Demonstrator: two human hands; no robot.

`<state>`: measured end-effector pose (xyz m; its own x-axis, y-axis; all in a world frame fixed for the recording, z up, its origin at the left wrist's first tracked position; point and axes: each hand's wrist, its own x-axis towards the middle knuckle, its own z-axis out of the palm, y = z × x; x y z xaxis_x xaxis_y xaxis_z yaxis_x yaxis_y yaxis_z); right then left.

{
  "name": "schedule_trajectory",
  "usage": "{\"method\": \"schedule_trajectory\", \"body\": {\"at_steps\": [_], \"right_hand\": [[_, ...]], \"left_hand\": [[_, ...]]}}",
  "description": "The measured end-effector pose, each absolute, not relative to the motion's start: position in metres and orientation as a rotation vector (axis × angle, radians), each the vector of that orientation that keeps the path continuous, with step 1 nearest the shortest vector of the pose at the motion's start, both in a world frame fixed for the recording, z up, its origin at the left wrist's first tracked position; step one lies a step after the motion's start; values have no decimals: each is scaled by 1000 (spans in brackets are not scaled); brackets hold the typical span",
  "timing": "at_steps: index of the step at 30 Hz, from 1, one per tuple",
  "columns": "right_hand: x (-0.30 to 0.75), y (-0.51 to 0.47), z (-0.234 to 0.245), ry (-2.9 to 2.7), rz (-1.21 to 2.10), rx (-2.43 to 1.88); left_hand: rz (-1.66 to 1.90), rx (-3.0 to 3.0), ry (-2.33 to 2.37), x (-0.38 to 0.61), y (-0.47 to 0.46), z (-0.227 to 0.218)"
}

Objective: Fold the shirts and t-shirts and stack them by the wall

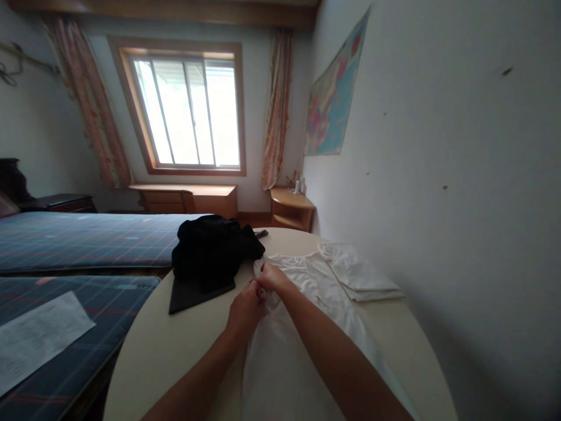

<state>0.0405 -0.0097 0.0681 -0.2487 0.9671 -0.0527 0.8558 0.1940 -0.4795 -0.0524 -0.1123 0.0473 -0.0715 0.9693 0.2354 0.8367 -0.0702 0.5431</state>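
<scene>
A white garment (284, 356), which looks like a shirt, lies spread over the round table (144, 351), its gathered end away from me. My left hand (246, 303) pinches the garment's left edge. Just beyond it, my right hand (272, 277) is closed on the same edge, close to the gathered part. The fingertips of both hands are partly hidden. To the right lies a folded white cloth (366, 275), touching the garment; whether they are joined I cannot tell. A heap of black cloth (214, 245) sits left of my hands, on a dark flat piece (197, 297).
Beds with blue plaid mattresses (100, 240) stand to the left, a printed sheet of paper (44, 333) on the nearer one. A white wall (460, 245) rises close on the right. A wooden desk (214, 196) and a corner shelf (291, 199) stand beyond the table.
</scene>
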Motion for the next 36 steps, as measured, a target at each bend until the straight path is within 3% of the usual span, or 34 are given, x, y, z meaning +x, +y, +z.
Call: {"method": "schedule_trajectory", "body": {"at_steps": [12,22,36], "right_hand": [[55,-5,60,-2110,629,-1664],[109,7,60,-1877,760,-1557],[160,-19,51,-2009,475,-1576]], "left_hand": [[975,2008,1816,-39,-124,57],[1226,1999,1197,-19,-139,49],[680,2439,1356,-6,-136,24]]}}
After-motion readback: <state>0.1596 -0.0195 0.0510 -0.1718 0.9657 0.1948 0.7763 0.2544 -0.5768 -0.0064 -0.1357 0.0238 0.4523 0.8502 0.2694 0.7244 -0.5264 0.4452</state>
